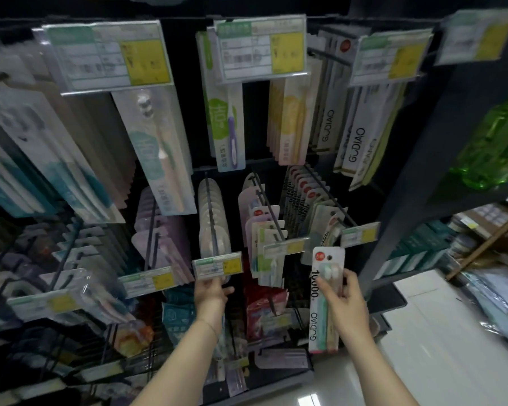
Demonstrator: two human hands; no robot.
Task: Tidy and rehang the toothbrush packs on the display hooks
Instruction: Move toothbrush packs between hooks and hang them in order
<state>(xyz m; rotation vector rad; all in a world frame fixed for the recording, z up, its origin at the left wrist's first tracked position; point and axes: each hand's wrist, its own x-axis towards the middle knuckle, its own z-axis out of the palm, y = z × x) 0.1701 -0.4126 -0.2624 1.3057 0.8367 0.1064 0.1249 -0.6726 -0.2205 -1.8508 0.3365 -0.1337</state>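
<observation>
Below the rightmost small price tag (359, 234): a right hand (346, 303) pinches one toothbrush pack (320, 317), thumb across the front and fingers behind. The pack stands upright and off any hook, its top edge just under the packs hung there.
Held pack: flat white card with rounded corners, one round hang hole, one round red sticker, and a clear blister over two brushes, one with a mint handle and one pink. The print reads "10000" and "GUDIAO".
Left hand (211, 291): raised under the middle small price tag (217, 265), thumb out to the right, fingertips hidden behind the tag. Whether it holds anything cannot be told.
Hooks (208, 206): thin, straight prongs of dark wire jutting from a black back panel (188, 54). Five show in the middle row, each tipped by a tag.
Price tags (109, 57): glossy clear plastic sleeves over white, green and yellow paper. Four large ones are on the upper row, five small ones on the middle row.
Hanging packs (156, 148): stiff card and clear blister, long rectangles above and round-topped shapes below, stacked in tight rows. They are too many and too blurred to count.
Right shelf: translucent green plastic (493, 142), ribbed and shiny, number unclear.
Floor (423, 332): pale glossy tiles.
</observation>
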